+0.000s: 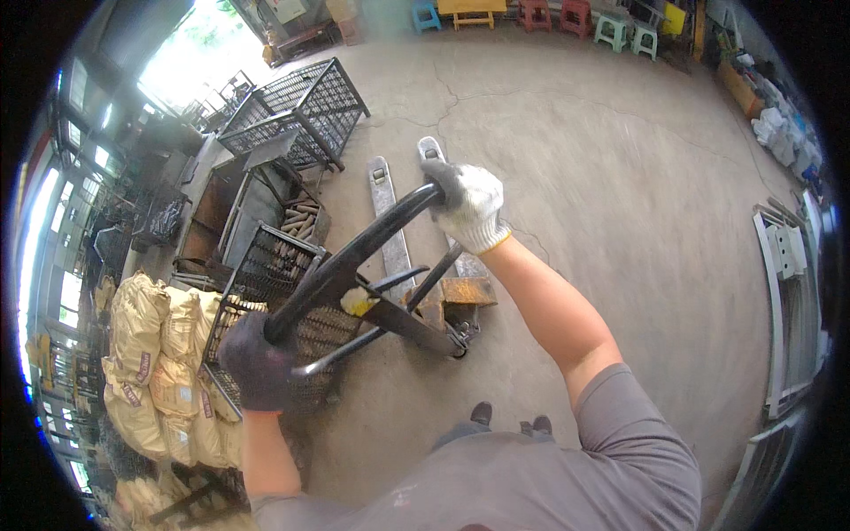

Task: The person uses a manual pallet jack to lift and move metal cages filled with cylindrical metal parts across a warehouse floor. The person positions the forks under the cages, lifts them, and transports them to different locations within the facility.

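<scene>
Both my gloved hands grip the black loop handle [359,252] of a pallet jack. My left hand [257,361], in a dark glove, is closed round the handle's lower left end. At its upper right end my right hand [469,202], in a white glove with dark fingers, is wrapped round the bar. The handle slants across in front of me, its shaft running down to the orange-brown pump body [469,290]. Beyond the body, two scuffed grey forks [386,199] stretch away along the floor, with nothing on them.
Left of the handle stand a black mesh crate [266,265] and stacked tan sacks [177,354]. A second black metal cage [301,111] is farther off, near a bin of rod-like pieces [301,219]. Plastic stools [611,33] line the back. Metal frames [784,301] lean at the right.
</scene>
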Action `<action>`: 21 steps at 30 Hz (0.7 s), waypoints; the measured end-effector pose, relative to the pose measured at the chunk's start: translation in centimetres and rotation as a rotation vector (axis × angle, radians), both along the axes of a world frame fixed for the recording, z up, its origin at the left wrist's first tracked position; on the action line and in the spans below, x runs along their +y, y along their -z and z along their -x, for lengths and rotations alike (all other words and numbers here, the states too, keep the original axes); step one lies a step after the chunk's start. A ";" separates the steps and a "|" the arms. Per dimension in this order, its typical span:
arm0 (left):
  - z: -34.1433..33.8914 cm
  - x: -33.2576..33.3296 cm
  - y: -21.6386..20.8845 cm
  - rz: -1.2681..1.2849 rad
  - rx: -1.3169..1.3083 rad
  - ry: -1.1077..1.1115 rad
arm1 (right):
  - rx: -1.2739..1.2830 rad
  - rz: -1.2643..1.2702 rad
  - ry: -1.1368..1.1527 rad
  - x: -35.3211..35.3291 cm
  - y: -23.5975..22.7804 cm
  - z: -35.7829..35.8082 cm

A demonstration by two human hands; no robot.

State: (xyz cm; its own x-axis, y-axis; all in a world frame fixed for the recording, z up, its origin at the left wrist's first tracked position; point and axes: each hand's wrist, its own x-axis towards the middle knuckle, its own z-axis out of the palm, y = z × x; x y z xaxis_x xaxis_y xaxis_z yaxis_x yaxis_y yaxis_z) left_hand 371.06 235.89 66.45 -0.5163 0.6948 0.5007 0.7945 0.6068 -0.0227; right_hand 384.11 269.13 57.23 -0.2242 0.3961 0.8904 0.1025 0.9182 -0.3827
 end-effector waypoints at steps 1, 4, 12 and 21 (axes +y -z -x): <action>2.7 0.7 0.3 -0.003 0.008 0.020 | 0.010 0.004 0.004 0.5 -0.2 1.9; 11.6 3.2 1.3 0.055 0.032 0.027 | -0.036 0.016 0.044 2.1 -0.3 7.1; 36.5 15.5 3.1 0.038 0.003 0.038 | -0.039 0.073 0.012 7.3 0.8 20.0; 55.1 32.8 4.2 0.055 -0.043 -0.137 | -0.019 0.173 -0.010 21.5 1.2 36.6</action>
